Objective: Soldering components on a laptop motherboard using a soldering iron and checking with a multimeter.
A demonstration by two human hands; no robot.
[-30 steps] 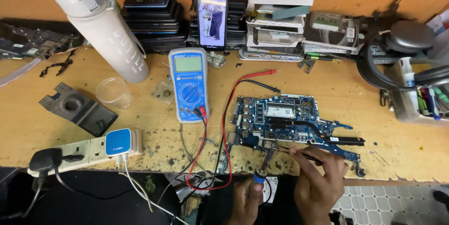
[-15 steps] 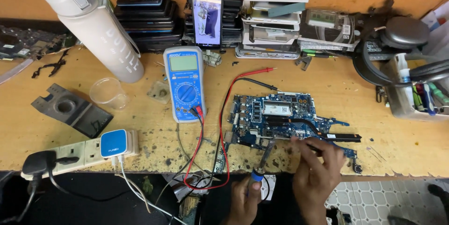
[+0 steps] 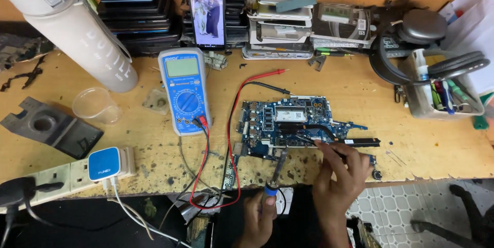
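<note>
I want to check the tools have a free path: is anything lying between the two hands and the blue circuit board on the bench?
Nothing visible does. The left hand holds a blue-handled tool whose tip meets the circuit board's lower edge; the right hand holds a thin tool on its lower right part. The red and black meter leads run left of both.

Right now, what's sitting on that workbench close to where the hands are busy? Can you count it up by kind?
Blue circuit board: 1
Blue multimeter: 1
Test probes, one red, one black: 2
Blue-handled tool in the left hand: 1
Thin dark tool in the right hand: 1
Clear plastic cup: 1
Total: 7
</note>
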